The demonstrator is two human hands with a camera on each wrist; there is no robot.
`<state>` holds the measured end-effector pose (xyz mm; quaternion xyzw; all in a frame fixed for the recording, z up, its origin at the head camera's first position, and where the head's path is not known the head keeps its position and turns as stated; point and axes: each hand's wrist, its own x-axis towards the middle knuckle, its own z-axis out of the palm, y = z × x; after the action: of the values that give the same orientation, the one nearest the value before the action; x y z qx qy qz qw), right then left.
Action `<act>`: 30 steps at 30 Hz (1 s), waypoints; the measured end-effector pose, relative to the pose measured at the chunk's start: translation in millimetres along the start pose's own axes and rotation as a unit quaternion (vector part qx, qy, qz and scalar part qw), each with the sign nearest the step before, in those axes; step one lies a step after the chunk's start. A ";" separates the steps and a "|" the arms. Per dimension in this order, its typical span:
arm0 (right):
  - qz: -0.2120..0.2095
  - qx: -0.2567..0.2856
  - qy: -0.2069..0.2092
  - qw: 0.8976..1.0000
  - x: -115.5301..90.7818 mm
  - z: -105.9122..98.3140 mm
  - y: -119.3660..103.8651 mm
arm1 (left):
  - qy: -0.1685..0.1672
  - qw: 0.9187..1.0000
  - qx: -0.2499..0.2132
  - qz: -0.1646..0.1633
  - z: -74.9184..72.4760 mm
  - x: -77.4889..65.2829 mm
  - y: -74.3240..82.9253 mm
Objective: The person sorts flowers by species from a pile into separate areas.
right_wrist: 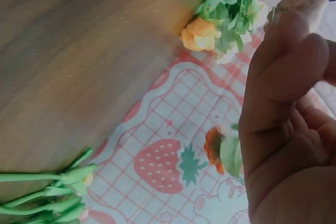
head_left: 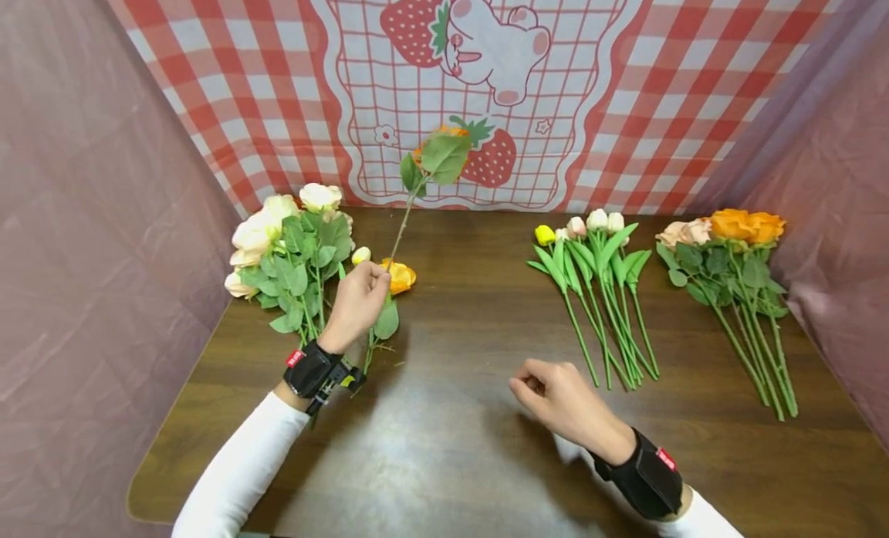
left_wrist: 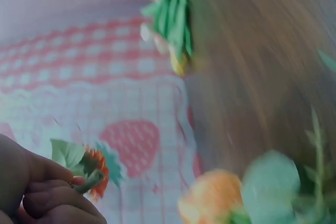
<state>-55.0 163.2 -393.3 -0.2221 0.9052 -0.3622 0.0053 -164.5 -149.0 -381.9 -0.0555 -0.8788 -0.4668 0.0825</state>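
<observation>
My left hand pinches the thin stem of an orange flower; the stem tilts up and away, with green leaves below the bloom. In the left wrist view the orange flower shows beside my fingertips. Under and left of that hand lie pale cream roses. An orange rose lies just beyond its fingers, its stem partly hidden by the hand. My right hand hovers over the table with loosely curled fingers and nothing in them. Nearest to it is a group of tulips.
At the right of the brown wooden table lies a bunch of orange and pale pink roses. A red-checked cloth with strawberries hangs behind the table. Pinkish curtains close off both sides.
</observation>
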 end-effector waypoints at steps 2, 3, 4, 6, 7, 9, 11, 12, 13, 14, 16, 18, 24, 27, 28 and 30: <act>-0.004 0.004 0.009 1.000 3.2 -0.6 -2.6 | -0.004 1.000 -0.025 0.017 5.0 -4.4 9.6; -0.007 0.007 0.015 1.000 4.8 -1.0 -3.8 | -0.008 0.999 -0.035 0.024 7.7 -7.1 14.5; -0.011 0.012 0.021 1.000 6.5 -1.3 -4.5 | -0.013 0.998 -0.044 0.030 10.7 -9.9 19.6; -0.019 0.030 0.030 0.999 9.8 -2.4 -6.0 | -0.025 0.997 -0.055 0.042 17.5 -15.7 29.1; -0.024 0.040 0.035 0.998 11.6 -3.1 -6.6 | -0.034 0.996 -0.061 0.048 21.3 -18.8 33.6; -0.029 0.061 0.047 0.997 15.7 -4.2 -7.4 | -0.054 0.995 -0.067 0.055 29.3 -25.4 42.7; -0.024 0.085 0.056 0.995 19.7 -5.5 -8.0 | -0.078 0.993 -0.070 0.063 37.9 -32.2 50.1; -0.017 0.097 0.059 0.993 21.8 -6.0 -8.1 | -0.090 0.991 -0.069 0.067 42.1 -35.9 53.8; -0.008 0.111 0.061 0.992 24.0 -6.5 -7.8 | -0.103 0.990 -0.071 0.070 46.7 -39.3 57.0; 0.004 0.125 0.063 0.990 26.2 -7.1 -7.8 | -0.116 0.988 -0.070 0.071 51.0 -43.0 59.8; 0.030 0.155 0.068 0.985 31.0 -7.9 -7.3 | -0.141 0.985 -0.069 0.075 60.2 -49.6 64.1; 0.057 0.186 0.075 0.978 35.7 -8.2 -6.7 | -0.162 0.982 -0.064 0.079 69.2 -55.8 67.7; 0.098 0.267 0.107 0.953 41.8 -7.1 -5.1 | -0.211 0.970 -0.072 0.093 93.7 -71.4 73.6; 0.091 0.277 0.112 0.950 41.2 -6.1 -3.2 | -0.227 0.966 -0.071 0.100 101.5 -76.4 73.9; 0.087 0.273 0.110 0.952 41.0 -5.6 -2.0 | -0.230 0.966 -0.065 0.102 103.5 -77.3 73.3; 0.086 0.260 0.103 0.956 41.6 -4.2 0.9 | -0.239 0.964 -0.049 0.107 105.9 -78.3 72.1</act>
<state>-93.6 149.6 -384.5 -0.0957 0.7910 -0.6043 0.0003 -85.0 -22.6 -397.1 -0.2633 -0.8380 -0.4707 -0.0831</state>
